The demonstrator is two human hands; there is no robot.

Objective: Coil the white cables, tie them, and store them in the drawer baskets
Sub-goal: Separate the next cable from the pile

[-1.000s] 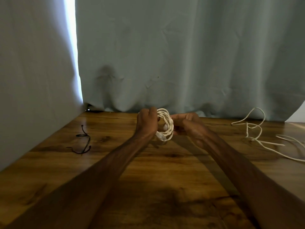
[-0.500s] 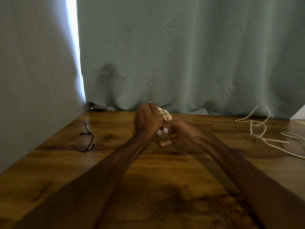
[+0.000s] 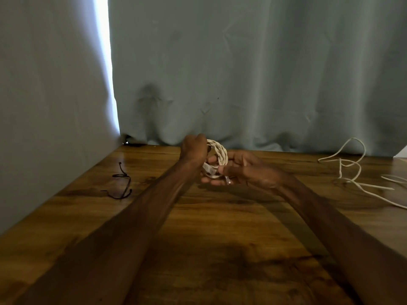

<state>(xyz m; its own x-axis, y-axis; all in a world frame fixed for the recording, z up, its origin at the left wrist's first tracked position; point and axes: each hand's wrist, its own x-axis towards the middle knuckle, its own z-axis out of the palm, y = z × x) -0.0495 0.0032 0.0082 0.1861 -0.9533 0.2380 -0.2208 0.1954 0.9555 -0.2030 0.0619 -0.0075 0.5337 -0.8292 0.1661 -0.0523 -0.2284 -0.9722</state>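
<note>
Head view, centre frame: my left hand (image 3: 195,150) curls round the top of the coiled white cable (image 3: 221,156), my right hand (image 3: 246,170) pinches its lower loops. I'd clamp the loops flat before reaching for the black tie (image 3: 123,183) at left, lest they spring open

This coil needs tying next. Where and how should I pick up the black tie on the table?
Probably pinch the black tie at its far end, where a small loop and stub seem to rise off the table; the rest lies flat and thin. Come from above with the left hand, since it lies on that side, while the right hand holds the coil.
</note>
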